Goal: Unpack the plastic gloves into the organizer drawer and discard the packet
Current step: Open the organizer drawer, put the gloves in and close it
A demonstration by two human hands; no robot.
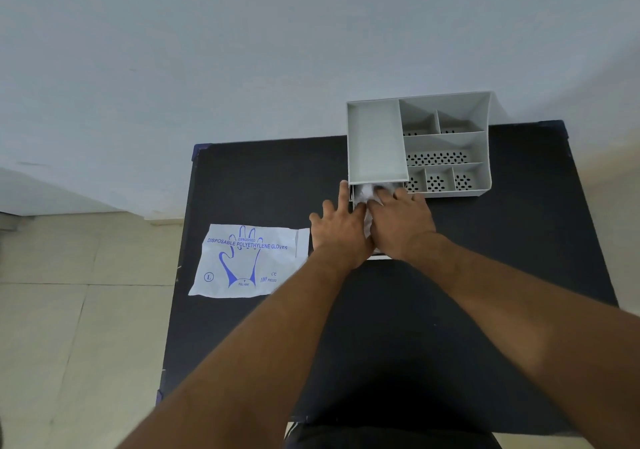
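A grey desk organizer stands at the back of the black table. Its drawer is pulled out toward me under the left compartment, mostly hidden by my hands. Crumpled clear plastic gloves fill the drawer. My left hand lies flat with fingers spread, pressing on the gloves and the drawer's left side. My right hand presses down on the gloves beside it. The flattened white glove packet with blue print lies on the table to the left of my hands.
The organizer's right half has several small perforated compartments. A pale wall rises behind the table. Tiled floor shows at the left, beyond the table's edge, which the packet overhangs slightly.
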